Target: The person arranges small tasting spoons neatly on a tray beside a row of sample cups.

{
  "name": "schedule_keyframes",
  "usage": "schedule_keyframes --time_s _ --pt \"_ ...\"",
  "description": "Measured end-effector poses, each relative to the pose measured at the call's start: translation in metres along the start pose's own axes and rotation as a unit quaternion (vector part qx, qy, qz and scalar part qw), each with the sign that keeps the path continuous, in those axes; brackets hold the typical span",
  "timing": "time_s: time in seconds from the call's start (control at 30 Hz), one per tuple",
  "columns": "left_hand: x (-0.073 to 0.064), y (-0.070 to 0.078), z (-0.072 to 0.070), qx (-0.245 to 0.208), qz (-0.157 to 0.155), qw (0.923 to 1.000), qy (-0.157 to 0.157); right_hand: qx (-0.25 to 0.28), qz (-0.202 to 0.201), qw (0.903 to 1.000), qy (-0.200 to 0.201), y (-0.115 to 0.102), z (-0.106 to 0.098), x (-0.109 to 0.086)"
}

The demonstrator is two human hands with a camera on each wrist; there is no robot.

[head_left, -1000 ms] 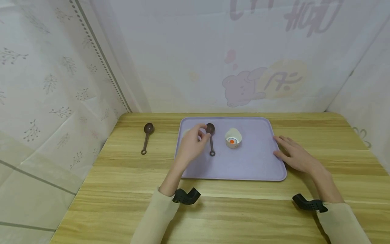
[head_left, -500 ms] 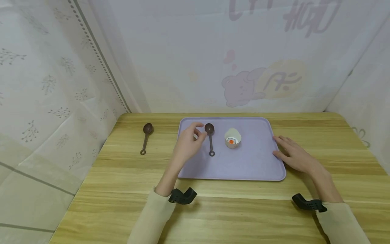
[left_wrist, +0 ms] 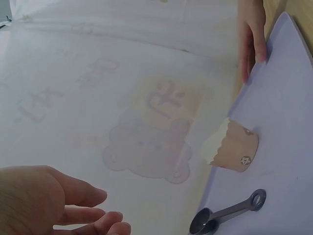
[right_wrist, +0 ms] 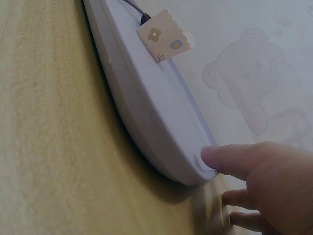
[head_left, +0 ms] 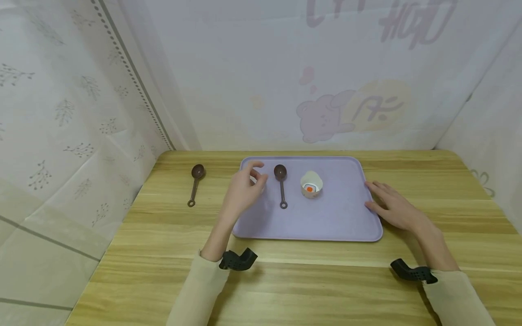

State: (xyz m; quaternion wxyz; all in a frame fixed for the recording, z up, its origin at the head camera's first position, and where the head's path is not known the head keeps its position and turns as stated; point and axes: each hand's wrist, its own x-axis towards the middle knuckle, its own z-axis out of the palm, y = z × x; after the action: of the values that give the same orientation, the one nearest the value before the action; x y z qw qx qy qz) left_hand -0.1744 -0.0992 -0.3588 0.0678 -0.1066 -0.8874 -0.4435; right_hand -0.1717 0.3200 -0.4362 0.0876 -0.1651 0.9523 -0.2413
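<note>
My left hand [head_left: 244, 188] hovers over the left part of the lilac tray [head_left: 338, 222]. Its fingers are loosely bent, with a gap between thumb and forefinger and nothing held. Partly hidden behind it is something whitish [head_left: 253, 179]. Just right of that hand, a dark brown measuring spoon [head_left: 281, 185] lies on the tray, bowl toward the back. Beyond the spoon stands a scalloped paper baking cup [head_left: 311, 184], holding a small white piece with an orange middle. At the tray's right rim my right hand [head_left: 393, 206] rests its fingers and thumb against the edge.
A second brown measuring spoon [head_left: 196, 184] lies on the wooden table [head_left: 310, 290], left of the tray. Pale printed curtains [head_left: 244, 90] hang behind the table and at its sides.
My left hand has moved left, away from the spoon on the tray, which shows fully now. The right hand, the cup and both spoons have stayed in place.
</note>
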Motion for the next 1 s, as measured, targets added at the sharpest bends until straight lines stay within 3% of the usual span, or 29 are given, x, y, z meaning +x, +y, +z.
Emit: schedule_keyframes --time_s 0.4,0.67,1.0 --pt "0.001 -0.005 -0.013 -0.009 -0.022 0.9997 0.006 -0.006 0.002 1.0 0.0 0.0 0.001 0.0" --pt "0.002 -0.007 -0.023 -0.005 -0.019 0.9996 0.021 -0.006 0.004 1.0 0.001 0.001 0.001 0.001" --pt "0.001 -0.01 -0.034 -0.027 -0.043 0.9984 0.025 -0.003 0.005 1.0 0.001 0.001 0.001 0.001"
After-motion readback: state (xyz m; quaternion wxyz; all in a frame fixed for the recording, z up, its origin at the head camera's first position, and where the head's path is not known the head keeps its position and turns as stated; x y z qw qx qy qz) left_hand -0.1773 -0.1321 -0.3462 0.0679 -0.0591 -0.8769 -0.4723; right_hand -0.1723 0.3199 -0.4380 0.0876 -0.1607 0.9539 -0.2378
